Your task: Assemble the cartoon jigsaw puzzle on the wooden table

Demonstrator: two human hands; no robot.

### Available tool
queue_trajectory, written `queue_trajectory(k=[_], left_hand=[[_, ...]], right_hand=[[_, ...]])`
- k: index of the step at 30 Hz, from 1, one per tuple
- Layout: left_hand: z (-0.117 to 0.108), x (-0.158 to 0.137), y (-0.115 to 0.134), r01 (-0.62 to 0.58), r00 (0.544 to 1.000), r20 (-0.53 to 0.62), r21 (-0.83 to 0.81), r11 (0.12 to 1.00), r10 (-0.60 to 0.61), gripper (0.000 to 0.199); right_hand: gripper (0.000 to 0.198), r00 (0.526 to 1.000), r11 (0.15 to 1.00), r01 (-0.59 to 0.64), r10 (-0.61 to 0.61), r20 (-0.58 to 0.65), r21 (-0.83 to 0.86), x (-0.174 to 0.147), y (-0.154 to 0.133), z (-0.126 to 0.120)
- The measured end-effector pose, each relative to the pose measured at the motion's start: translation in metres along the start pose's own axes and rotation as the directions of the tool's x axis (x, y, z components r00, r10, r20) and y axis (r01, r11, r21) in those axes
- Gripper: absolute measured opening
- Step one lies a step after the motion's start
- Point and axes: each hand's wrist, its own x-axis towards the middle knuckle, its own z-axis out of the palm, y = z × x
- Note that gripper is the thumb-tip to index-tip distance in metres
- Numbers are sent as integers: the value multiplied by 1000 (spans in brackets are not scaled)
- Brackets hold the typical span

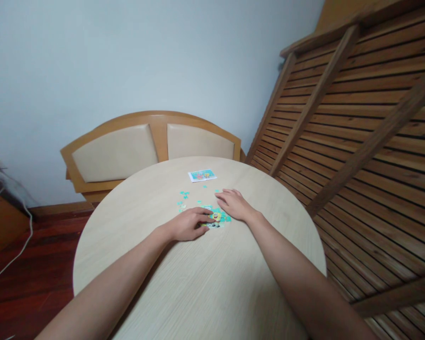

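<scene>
Nearest, a round, pale table (205, 274) gives open room between the forearms, its curved rim well apart from the hands on either side. The left hand (188, 225) lies low and palm down, thumb and fingers apart, its fingertips over the left part of a partly joined jigsaw (219, 218) (teal, with a yellow cartoon figure). The right hand (234, 204) angles inward at the jigsaw's upper edge, fingers loosely bent; whether they pinch anything, I cannot tell. Just beyond the left hand, small flat teal pieces (185, 196) are scattered. Farther ahead of both hands lies a printed sheet (202, 175) with a white edge. Past it stands an arched wooden headboard (159, 126) with smooth cream panels; right of the right hand slopes a brown slatted frame (317, 113).
</scene>
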Motion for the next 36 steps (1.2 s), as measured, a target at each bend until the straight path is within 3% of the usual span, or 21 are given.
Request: queue_trajectory(k=[6, 11, 17, 19, 22, 26, 33, 36], left_hand=[[-3, -2, 0, 7, 1000, 8, -3, 1000, -7, 36], [-4, -4, -5, 37, 999, 9, 26, 999, -37, 35], [0, -5, -13, 74, 997, -29, 46, 996, -73, 37], [1, -5, -14, 75, 997, -36, 41, 996, -73, 38], [1, -5, -13, 72, 997, -25, 41, 997, -71, 38], [0, -5, -12, 69, 997, -24, 42, 997, -69, 38], [2, -5, -14, 69, 997, -32, 35, 997, -68, 39], [2, -6, -13, 71, 997, -32, 32, 997, -70, 39]], right_hand=[[21, 1000, 989, 20, -19, -5, 149, -21, 17, -27], [24, 990, 925, -66, 15, 138, 373, -33, 25, -35], [29, 955, 810, -137, -44, 292, 571, -35, 13, -36], [30, 963, 819, -112, -51, 265, 563, -36, 8, -38], [24, 979, 900, -96, 8, 203, 425, -38, 4, -43], [26, 955, 945, -188, 113, 273, 268, -40, 2, -47], [30, 942, 914, -122, -16, 335, 386, -39, 0, -40], [31, 947, 912, -123, -11, 322, 391, -39, 1, -39]])
